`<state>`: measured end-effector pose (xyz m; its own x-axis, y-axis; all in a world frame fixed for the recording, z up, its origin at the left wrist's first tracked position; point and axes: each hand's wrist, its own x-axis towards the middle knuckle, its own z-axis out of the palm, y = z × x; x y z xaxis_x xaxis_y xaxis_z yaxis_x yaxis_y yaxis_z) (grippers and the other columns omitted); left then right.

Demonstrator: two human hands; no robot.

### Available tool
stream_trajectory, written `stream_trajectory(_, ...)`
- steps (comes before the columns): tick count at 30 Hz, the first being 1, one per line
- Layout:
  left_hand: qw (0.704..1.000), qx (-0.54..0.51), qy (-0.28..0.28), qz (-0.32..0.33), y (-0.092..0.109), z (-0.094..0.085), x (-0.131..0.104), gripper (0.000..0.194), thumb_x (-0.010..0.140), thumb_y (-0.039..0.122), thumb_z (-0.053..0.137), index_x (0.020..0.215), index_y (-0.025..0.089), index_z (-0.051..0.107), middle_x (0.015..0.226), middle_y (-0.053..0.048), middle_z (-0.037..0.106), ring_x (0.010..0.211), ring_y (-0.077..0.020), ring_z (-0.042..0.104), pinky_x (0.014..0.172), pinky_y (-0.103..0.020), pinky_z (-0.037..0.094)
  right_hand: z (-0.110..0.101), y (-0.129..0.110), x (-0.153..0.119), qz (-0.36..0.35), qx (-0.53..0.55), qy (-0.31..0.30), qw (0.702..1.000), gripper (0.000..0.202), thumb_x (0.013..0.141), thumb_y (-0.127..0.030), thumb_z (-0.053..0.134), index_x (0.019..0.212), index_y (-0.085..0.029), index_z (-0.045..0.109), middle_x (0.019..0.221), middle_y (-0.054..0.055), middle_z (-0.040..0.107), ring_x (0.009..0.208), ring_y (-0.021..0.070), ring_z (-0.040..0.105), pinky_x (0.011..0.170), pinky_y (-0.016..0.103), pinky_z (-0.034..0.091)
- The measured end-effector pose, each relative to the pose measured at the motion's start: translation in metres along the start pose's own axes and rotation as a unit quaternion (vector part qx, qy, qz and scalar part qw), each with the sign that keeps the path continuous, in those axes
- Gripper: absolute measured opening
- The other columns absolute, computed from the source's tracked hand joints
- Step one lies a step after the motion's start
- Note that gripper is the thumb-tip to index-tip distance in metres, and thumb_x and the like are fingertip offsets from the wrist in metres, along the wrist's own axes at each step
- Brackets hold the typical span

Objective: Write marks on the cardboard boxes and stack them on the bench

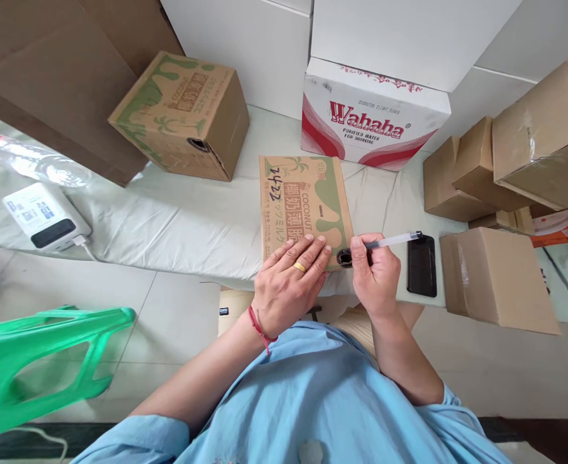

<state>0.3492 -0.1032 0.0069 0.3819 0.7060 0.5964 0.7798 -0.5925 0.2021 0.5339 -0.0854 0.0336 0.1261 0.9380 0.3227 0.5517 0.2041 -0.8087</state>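
In the head view, a brown cardboard box with green palm print and the word COCONUT lies in front of me on the cloth-covered table. Dark handwritten strokes run along its upper left side. My left hand rests flat on its near part, fingers stretched out; a ring and a red bracelet are on that side. Close to the box's near right corner, my right hand is closed around a pen with a clear barrel. Just left of the right fingers is a hole with a blackened rim in the box.
A similar printed box stands at the back left, beside a Wahaha carton. Plain cardboard boxes crowd the right, near a dark phone. On the left are a white power bank, plastic bottles and a green stool.
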Motion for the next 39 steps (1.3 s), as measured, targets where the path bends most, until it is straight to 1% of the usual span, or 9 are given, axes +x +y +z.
stream_trajectory(3,1.0,0.009,0.003,0.006,0.0,0.0,0.001,0.044,0.104,0.025,0.067,0.147,0.023,0.066,0.147,-0.007,0.073,0.137,-0.0269,0.07,0.122,-0.041,0.048,0.003,0.001,-0.001,-0.001,0.0,0.026,1.0,0.03,0.108,-0.047,0.057,0.091,-0.023,0.061,0.062,-0.006,0.055,0.052,0.0109,0.048,0.056,0.025,0.041)
stream_trajectory(6,1.0,0.012,0.01,0.01,0.0,0.0,0.001,0.041,0.103,0.025,0.068,0.144,0.02,0.068,0.145,-0.007,0.073,0.136,-0.0265,0.071,0.122,-0.04,0.048,0.004,0.002,-0.002,0.009,-0.002,0.045,0.999,0.032,0.107,-0.049,0.056,0.089,-0.023,0.061,0.06,-0.006,0.053,0.051,0.0112,0.046,0.054,0.025,0.04)
stream_trajectory(11,1.0,0.008,0.007,0.007,0.0,-0.001,0.002,0.046,0.103,0.025,0.068,0.149,0.023,0.065,0.146,-0.006,0.073,0.137,-0.0265,0.07,0.121,-0.041,0.049,0.003,0.003,-0.002,0.018,-0.019,0.061,0.998,0.035,0.107,-0.052,0.056,0.088,-0.023,0.06,0.059,-0.006,0.054,0.051,0.0121,0.047,0.054,0.026,0.04)
stream_trajectory(13,1.0,0.01,0.009,0.008,0.0,0.0,0.001,0.045,0.103,0.025,0.068,0.148,0.022,0.066,0.146,-0.006,0.073,0.136,-0.0267,0.07,0.121,-0.041,0.049,0.002,0.003,-0.002,0.014,-0.023,0.07,0.997,0.034,0.107,-0.051,0.056,0.087,-0.024,0.06,0.059,-0.006,0.054,0.051,0.0121,0.047,0.054,0.026,0.04)
stream_trajectory(21,1.0,0.003,0.005,0.006,-0.001,0.0,0.001,0.048,0.103,0.025,0.067,0.151,0.024,0.064,0.147,-0.007,0.072,0.138,-0.0269,0.07,0.122,-0.042,0.048,-0.004,0.004,-0.002,0.018,-0.05,0.084,0.995,0.037,0.106,-0.054,0.056,0.085,-0.024,0.06,0.056,-0.006,0.053,0.049,0.0123,0.046,0.055,0.026,0.041)
stream_trajectory(25,1.0,0.007,0.008,0.011,-0.001,0.001,0.001,0.045,0.103,0.025,0.068,0.147,0.021,0.066,0.147,-0.007,0.072,0.137,-0.0268,0.07,0.123,-0.041,0.048,-0.005,0.005,-0.003,0.011,-0.054,0.086,0.995,0.035,0.106,-0.051,0.056,0.085,-0.023,0.06,0.056,-0.006,0.053,0.049,0.0119,0.046,0.055,0.026,0.041)
stream_trajectory(30,1.0,-0.004,-0.003,0.0,0.0,0.0,0.0,0.05,0.103,0.024,0.067,0.153,0.024,0.063,0.148,-0.008,0.072,0.14,-0.027,0.068,0.124,-0.042,0.048,-0.01,0.004,-0.008,0.01,-0.055,0.08,0.995,0.034,0.106,-0.049,0.056,0.084,-0.023,0.059,0.057,-0.006,0.054,0.05,0.0115,0.046,0.055,0.025,0.04)
stream_trajectory(33,1.0,-0.003,-0.001,0.002,0.0,0.0,0.0,0.048,0.103,0.024,0.066,0.151,0.024,0.064,0.147,-0.007,0.072,0.139,-0.0269,0.069,0.124,-0.041,0.048,-0.013,0.004,-0.011,0.016,-0.036,0.07,0.997,0.034,0.106,-0.05,0.057,0.084,-0.024,0.059,0.057,-0.006,0.053,0.05,0.0113,0.045,0.054,0.025,0.039)
stream_trajectory(39,1.0,0.009,0.016,0.008,0.0,0.001,0.002,0.04,0.102,0.025,0.069,0.142,0.02,0.069,0.144,-0.007,0.075,0.135,-0.0267,0.071,0.122,-0.041,0.048,-0.007,0.002,-0.012,0.016,0.033,-0.001,0.999,0.034,0.108,-0.052,0.057,0.092,-0.024,0.065,0.064,-0.004,0.06,0.055,0.0125,0.055,0.057,0.025,0.045)
